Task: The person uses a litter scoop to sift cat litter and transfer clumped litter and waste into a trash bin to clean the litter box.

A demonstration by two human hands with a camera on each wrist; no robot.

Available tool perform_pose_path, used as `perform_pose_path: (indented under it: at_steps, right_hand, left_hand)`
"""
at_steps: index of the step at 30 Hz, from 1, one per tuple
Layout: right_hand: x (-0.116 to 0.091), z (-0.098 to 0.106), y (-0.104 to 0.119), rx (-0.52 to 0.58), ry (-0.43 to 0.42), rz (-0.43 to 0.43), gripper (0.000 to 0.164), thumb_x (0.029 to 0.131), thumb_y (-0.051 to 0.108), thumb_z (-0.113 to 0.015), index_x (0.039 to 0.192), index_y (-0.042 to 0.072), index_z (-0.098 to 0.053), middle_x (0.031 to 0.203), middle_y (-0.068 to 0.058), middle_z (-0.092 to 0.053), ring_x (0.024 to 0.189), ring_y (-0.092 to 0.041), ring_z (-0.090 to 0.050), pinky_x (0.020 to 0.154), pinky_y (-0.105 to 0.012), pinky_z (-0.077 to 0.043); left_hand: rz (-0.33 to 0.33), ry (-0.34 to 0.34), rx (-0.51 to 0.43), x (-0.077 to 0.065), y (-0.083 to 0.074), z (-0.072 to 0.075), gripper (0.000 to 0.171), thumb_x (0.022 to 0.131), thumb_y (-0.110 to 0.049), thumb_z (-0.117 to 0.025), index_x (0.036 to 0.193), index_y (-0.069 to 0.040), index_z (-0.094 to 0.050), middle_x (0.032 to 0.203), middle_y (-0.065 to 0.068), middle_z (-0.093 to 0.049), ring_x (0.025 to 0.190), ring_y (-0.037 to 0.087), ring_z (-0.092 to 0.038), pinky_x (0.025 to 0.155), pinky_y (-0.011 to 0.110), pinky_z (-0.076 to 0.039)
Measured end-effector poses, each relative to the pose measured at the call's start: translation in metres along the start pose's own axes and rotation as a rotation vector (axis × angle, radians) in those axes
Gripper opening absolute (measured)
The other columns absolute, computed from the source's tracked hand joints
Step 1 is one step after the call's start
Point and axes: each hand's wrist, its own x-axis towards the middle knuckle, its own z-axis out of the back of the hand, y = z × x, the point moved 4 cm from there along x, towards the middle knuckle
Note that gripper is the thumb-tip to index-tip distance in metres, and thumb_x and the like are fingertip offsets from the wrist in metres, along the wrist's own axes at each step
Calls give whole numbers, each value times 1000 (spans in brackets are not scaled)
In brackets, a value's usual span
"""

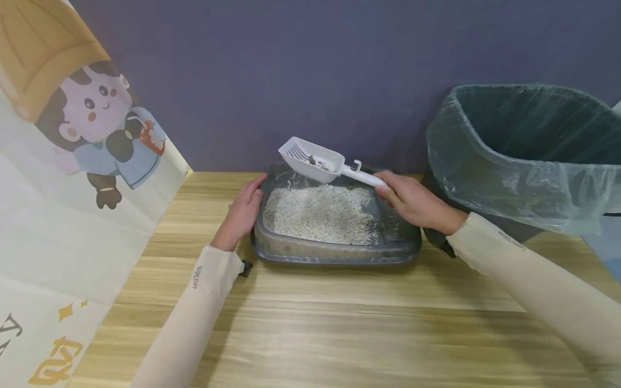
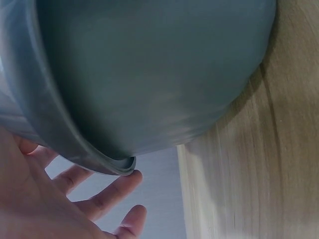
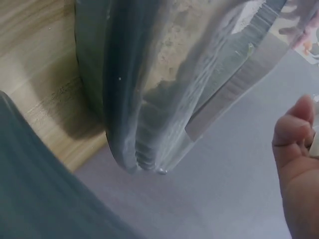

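Note:
My right hand (image 1: 412, 199) grips the handle of a white slotted litter scoop (image 1: 315, 157). The scoop is raised over the back of a grey litter box (image 1: 335, 254), and a few dark clumps and pale grains lie in its bowl. Beneath it, pale litter (image 1: 315, 213) covers much of the box floor, thinning to the right. At the box's left rim rests my left hand (image 1: 241, 215); in the left wrist view its fingers (image 2: 112, 194) reach fairly straight beside the rim. Only part of the right hand (image 3: 294, 149) shows in the right wrist view, at the right edge.
A dark bin (image 1: 529, 159) lined with a clear plastic bag (image 1: 524, 188) stands right of the litter box, close to my right forearm. Behind the wood-grain table (image 1: 310, 323) rises a dark blue wall (image 1: 291, 70). A printed cartoon sheet (image 1: 97, 161) borders the left side.

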Motion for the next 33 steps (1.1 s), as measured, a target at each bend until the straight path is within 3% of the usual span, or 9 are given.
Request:
perform_pose_path:
  at_steps: [8, 16, 20, 26, 33]
  right_hand:
    - [-7, 14, 5, 6, -14, 25, 20, 102, 23, -40, 109, 11, -54, 72, 1, -51, 57, -12, -45, 50, -29, -38]
    - [-11, 6, 8, -28, 12, -9, 30, 102, 20, -41, 129, 10, -49, 89, -2, -49, 66, -17, -42, 63, -36, -37]
    - [-14, 2, 6, -85, -30, 24, 30, 101, 16, -44, 130, 9, -47, 99, -4, -46, 72, -16, -41, 63, -35, -36]
    - [-16, 1, 7, -176, -107, 88, 33, 98, 10, -49, 131, 7, -47, 92, -4, -37, 68, -14, -33, 56, -29, -34]
    - [-18, 1, 8, -173, -128, 49, 37, 97, 10, -50, 134, 7, -45, 95, -5, -38, 68, -15, -34, 56, -30, -34]
  left_hand:
    - [5, 14, 0, -1, 2, 1, 47, 104, -26, -26, 149, -15, -30, 148, 11, -32, 134, 32, -30, 107, 53, -24]
    - [13, 8, -6, -2, 1, 1, 46, 103, -25, -27, 149, -16, -31, 147, 10, -33, 134, 32, -30, 107, 54, -23]
    - [3, 2, -9, -1, 1, 1, 46, 103, -25, -28, 148, -15, -32, 146, 11, -34, 133, 32, -31, 107, 54, -24]
    - [8, 7, -3, -1, 1, 1, 47, 103, -26, -27, 149, -16, -31, 147, 11, -33, 134, 32, -31, 107, 56, -23]
    - [8, 5, -9, -1, 0, 1, 46, 103, -24, -28, 149, -16, -31, 146, 11, -34, 134, 32, -31, 107, 55, -24]
